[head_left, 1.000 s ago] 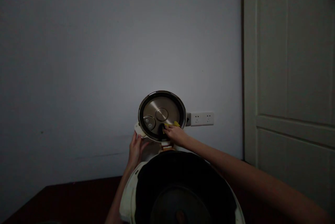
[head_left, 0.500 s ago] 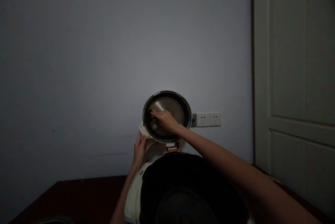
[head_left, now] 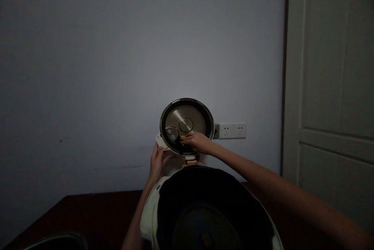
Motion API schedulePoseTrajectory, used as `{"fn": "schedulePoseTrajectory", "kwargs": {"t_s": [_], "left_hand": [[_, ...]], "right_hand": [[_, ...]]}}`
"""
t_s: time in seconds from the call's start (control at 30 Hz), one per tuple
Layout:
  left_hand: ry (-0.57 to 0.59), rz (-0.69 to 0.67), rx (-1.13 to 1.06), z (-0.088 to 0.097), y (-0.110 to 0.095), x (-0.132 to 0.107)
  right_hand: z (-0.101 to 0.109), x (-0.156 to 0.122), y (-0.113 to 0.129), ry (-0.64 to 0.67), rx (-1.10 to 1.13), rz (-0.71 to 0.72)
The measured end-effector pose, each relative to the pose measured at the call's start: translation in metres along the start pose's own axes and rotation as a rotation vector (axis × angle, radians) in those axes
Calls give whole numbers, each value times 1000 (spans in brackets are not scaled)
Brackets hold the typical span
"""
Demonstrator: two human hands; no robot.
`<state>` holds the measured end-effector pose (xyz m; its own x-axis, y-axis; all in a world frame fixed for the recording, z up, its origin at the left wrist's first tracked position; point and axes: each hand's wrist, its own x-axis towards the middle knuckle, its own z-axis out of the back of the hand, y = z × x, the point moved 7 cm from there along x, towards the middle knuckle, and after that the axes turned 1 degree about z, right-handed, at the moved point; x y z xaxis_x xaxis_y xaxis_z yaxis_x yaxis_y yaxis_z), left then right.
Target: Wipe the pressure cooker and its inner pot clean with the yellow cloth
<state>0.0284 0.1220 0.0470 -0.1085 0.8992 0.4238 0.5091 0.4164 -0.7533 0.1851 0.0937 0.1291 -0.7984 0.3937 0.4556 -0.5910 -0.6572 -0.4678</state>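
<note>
An electric cooker with a white body stands at the bottom middle, its dark inside bare down to the round heating plate. Its hinged lid is raised upright against the wall, the metal inner face towards me. My left hand grips the white tab at the lid's lower left edge. Against the lower part of the inner face, my right hand pinches a small yellow and black sponge, mostly covered by the fingers. Left of it sits the lid's valve area.
A wall socket is just right of the lid. The cooker rests on a dark red table. A dark-rimmed vessel shows partly at the lower left. A pale door stands at the right.
My right hand has moved with the sponge from the left side of the lid's inner face down and right to its lower edge. My left hand keeps its hold.
</note>
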Motion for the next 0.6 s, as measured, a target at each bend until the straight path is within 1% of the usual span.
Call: {"fn": "schedulePoseTrajectory", "kwargs": {"t_s": [0.07,0.13,0.23,0.3,0.37,0.43,0.53,0.6], "left_hand": [[1,-8,6,0,0,0],[-2,-7,-1,0,-1,0],[-2,11,-19,0,-1,-1],[5,16,-23,-1,-1,-2],[8,16,-24,-2,-1,-2],[2,20,-27,-1,-1,-2],[0,27,-32,0,0,-1],[3,34,-33,0,1,-1]], "right_hand": [[8,11,0,-82,59,-30],[8,21,6,-117,91,14],[-3,26,17,-71,132,119],[-7,21,15,-42,167,119],[-7,14,9,20,184,90],[-5,8,2,118,168,56],[3,0,-8,266,106,4],[7,-4,-17,346,57,-65]]}}
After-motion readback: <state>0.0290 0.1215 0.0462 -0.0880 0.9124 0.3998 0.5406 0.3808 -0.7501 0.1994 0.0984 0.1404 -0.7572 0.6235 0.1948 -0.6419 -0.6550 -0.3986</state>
